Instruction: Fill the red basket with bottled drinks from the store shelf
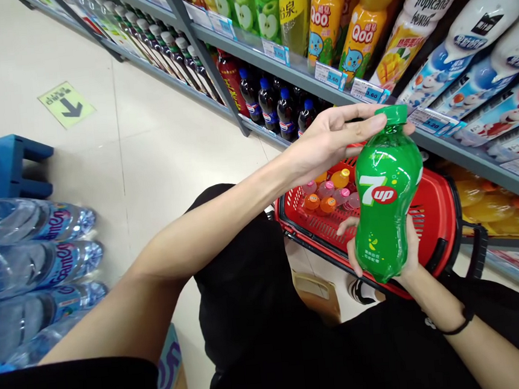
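the bare left hand [327, 137] is pinching the green plastic cap [393, 114] of a waisted green plastic bottle [389, 189]; the bottle is leaning slightly between both hands, its long axis running down to the bare right hand [411, 254], cupping its lower body.

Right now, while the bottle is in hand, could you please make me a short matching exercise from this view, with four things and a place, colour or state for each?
Things:
1. 7up bottle
2. Basket
3. Arrow sign
4. Wristband

Descriptions:
A. Lying flat on the pale floor
B. Black, around the right wrist
C. Green, with the left hand at its cap and the right hand lower down
D. Red, with small bottles inside

Right pairs: 1-C, 2-D, 3-A, 4-B.
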{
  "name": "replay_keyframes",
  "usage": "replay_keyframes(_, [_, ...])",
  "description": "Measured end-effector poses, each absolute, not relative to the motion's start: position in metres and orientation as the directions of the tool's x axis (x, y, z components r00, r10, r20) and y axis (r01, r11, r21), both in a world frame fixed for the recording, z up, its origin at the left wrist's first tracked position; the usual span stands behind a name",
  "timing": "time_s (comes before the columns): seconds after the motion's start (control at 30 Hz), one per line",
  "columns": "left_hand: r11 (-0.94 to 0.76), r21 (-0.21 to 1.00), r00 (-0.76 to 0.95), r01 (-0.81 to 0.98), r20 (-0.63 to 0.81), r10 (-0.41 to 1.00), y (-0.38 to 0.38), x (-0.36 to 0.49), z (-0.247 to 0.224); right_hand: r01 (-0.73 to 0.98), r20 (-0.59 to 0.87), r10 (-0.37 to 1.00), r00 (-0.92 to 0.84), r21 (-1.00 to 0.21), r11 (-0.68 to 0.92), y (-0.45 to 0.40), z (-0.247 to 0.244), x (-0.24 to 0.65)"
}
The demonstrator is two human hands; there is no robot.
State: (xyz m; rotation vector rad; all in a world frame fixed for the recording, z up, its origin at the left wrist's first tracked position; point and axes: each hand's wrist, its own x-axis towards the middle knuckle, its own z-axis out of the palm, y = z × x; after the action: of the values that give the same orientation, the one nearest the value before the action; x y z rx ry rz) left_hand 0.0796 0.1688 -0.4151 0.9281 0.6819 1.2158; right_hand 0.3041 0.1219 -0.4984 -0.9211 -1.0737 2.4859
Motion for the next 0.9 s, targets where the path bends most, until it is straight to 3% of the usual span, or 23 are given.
replay_keyframes(0.13, [0.081, 0.876, 0.197, -0.476, 0.017, 0.980, 0.170, 0.082, -0.417, -0.023, -0.432, 0.488, -0.759, -0.731, -0.682, 0.124, -0.493, 0.296])
replay_keyframes(0.3, [0.053, 0.862, 0.198, -0.505, 0.056, 0.979, 0.176, 0.079, -0.424, 0.098, -0.563, 0.558, -0.609, -0.752, -0.652, 0.127, -0.492, 0.289])
replay_keyframes(0.4, [0.043, 0.876, 0.099, -0.481, 0.005, 0.995, 0.180, 0.079, -0.430, 0.154, -0.634, 0.561, -0.532, -0.724, -0.672, 0.130, -0.492, 0.288])
replay_keyframes(0.63, [0.050, 0.914, -0.033, -0.403, -0.069, 0.997, 0.182, 0.084, -0.430, 0.076, -0.662, 0.625, -0.414, -0.709, -0.701, 0.131, -0.487, 0.283])
replay_keyframes(0.9, [-0.021, 0.953, 0.005, -0.302, 0.023, 1.000, 0.180, 0.084, -0.433, 0.132, -0.680, 0.592, -0.433, -0.698, -0.704, 0.130, -0.500, 0.293])
